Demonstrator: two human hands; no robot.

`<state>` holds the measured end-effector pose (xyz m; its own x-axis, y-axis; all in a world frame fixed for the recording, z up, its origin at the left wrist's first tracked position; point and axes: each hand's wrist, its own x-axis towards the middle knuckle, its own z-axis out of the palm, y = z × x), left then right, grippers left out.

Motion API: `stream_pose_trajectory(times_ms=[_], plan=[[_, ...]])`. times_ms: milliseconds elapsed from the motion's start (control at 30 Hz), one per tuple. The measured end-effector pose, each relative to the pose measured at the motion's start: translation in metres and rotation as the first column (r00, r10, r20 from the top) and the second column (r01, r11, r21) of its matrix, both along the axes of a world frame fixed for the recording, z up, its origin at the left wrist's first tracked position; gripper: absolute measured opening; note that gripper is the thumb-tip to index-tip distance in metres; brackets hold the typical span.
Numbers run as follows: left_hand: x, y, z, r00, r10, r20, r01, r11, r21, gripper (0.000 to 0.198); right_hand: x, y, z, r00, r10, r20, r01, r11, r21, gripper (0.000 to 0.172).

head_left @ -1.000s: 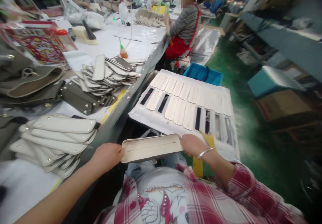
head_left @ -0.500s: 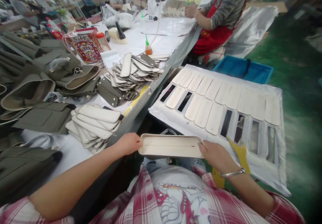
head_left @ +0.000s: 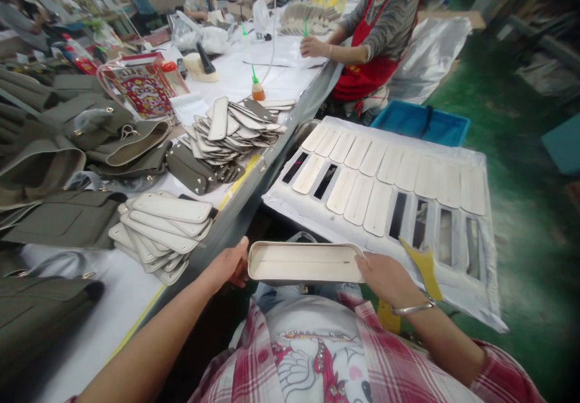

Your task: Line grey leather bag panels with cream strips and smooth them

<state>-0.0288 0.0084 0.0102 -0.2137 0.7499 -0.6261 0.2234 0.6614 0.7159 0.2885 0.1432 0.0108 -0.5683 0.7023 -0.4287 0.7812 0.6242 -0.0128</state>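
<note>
A long cream leather piece with rounded ends and a raised rim is held level in front of my lap. My left hand grips its left end, fingers closed around the edge. My right hand, with a metal bracelet at the wrist, pinches its right end. Just beyond it lies a white board covered with rows of similar cream pieces, with several dark gaps between them. A stack of cream pieces lies on the table to the left of my left hand.
The long white worktable runs along the left, with olive bag parts, a fanned pile of cream pieces and an orange glue bottle. A person in a red apron works at its far end. A blue bin stands on the green floor.
The view has swung left and downward over the second. The cream piece has stayed between both hands, tilting to level, and my left fingers have shifted along its left end.
</note>
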Motion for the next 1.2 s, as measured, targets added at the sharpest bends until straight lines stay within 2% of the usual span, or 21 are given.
stream_pose_trajectory(times_ms=[67,133,167,233,300,367,433,500,567,633,767,833,867,900,967,1000,1033,1067,1100,1200], plan=[[0.001,-0.003,-0.002,0.990,0.099,0.099,-0.099,0.995,0.000,0.059,-0.001,0.002,-0.002,0.996,-0.084,-0.034,0.082,0.996,-0.033,0.036],[0.005,-0.004,0.000,0.999,0.032,-0.040,-0.033,0.999,-0.016,0.056,-0.002,0.003,0.000,0.986,-0.146,-0.085,0.142,0.988,-0.061,0.041],[0.007,-0.003,0.002,0.982,-0.062,-0.179,0.057,0.998,-0.035,0.053,-0.002,0.003,0.002,0.981,-0.161,-0.112,0.153,0.985,-0.080,0.043],[0.013,-0.001,0.008,0.850,-0.268,-0.455,0.258,0.962,-0.084,0.047,0.000,0.003,0.007,0.971,-0.189,-0.147,0.174,0.979,-0.110,0.045],[0.019,0.001,0.014,0.698,-0.387,-0.602,0.393,0.910,-0.130,0.046,0.003,0.000,0.014,0.979,-0.171,-0.114,0.162,0.983,-0.083,0.042],[0.022,0.001,0.015,0.648,-0.437,-0.624,0.439,0.884,-0.163,0.045,0.006,-0.003,0.019,0.994,-0.099,-0.036,0.098,0.995,-0.034,0.031],[0.022,-0.001,0.009,0.601,-0.501,-0.622,0.476,0.850,-0.226,0.045,0.006,-0.005,0.020,0.999,-0.015,0.029,0.016,1.000,-0.027,0.024],[0.019,-0.003,-0.001,0.446,-0.609,-0.656,0.567,0.759,-0.320,0.040,0.004,-0.004,0.016,0.998,0.013,0.061,-0.011,0.999,-0.033,0.025],[0.016,-0.002,-0.008,0.316,-0.668,-0.674,0.647,0.671,-0.362,0.038,0.003,-0.001,0.011,0.995,0.036,0.093,-0.033,0.999,-0.034,0.029],[0.015,-0.001,-0.010,0.289,-0.686,-0.668,0.669,0.644,-0.372,0.037,0.003,0.002,0.008,0.993,0.055,0.109,-0.052,0.998,-0.034,0.031],[0.018,0.003,-0.001,0.310,-0.692,-0.652,0.652,0.654,-0.384,0.036,0.007,0.003,0.003,0.998,0.062,0.029,-0.060,0.997,-0.049,0.025],[0.019,0.003,0.000,0.286,-0.693,-0.661,0.658,0.644,-0.390,0.037,0.011,0.003,0.001,0.995,-0.057,-0.087,0.046,0.991,-0.125,0.027],[0.019,0.003,0.000,0.272,-0.697,-0.663,0.661,0.637,-0.397,0.038,0.014,0.003,0.000,0.974,-0.169,-0.153,0.136,0.969,-0.206,0.031],[0.019,0.002,0.000,0.265,-0.701,-0.662,0.659,0.633,-0.407,0.038,0.017,0.003,-0.002,0.931,-0.304,-0.204,0.231,0.920,-0.315,0.037],[0.018,0.000,-0.003,0.246,-0.713,-0.657,0.663,0.618,-0.422,0.039,0.022,0.003,-0.004,0.799,-0.558,-0.222,0.371,0.750,-0.547,0.052],[0.017,-0.001,-0.005,0.234,-0.715,-0.658,0.671,0.609,-0.423,0.039,0.024,0.003,-0.004,0.738,-0.644,-0.204,0.407,0.665,-0.626,0.060],[0.016,-0.002,-0.006,0.224,-0.715,-0.663,0.679,0.602,-0.420,0.040,0.026,0.002,-0.003,0.695,-0.695,-0.186,0.424,0.605,-0.674,0.065],[0.015,-0.003,-0.008,0.214,-0.710,-0.671,0.688,0.597,-0.413,0.040,0.027,0.001,-0.002,0.678,-0.712,-0.180,0.430,0.584,-0.689,0.067],[0.014,-0.004,-0.009,0.205,-0.705,-0.679,0.694,0.594,-0.407,0.040,0.027,0.000,-0.001,0.692,-0.696,-0.194,0.428,0.611,-0.666,0.065],[0.014,-0.005,-0.010,0.229,-0.700,-0.677,0.685,0.609,-0.399,0.040,0.021,-0.004,0.006,0.831,-0.508,-0.229,0.387,0.822,-0.419,0.043]])
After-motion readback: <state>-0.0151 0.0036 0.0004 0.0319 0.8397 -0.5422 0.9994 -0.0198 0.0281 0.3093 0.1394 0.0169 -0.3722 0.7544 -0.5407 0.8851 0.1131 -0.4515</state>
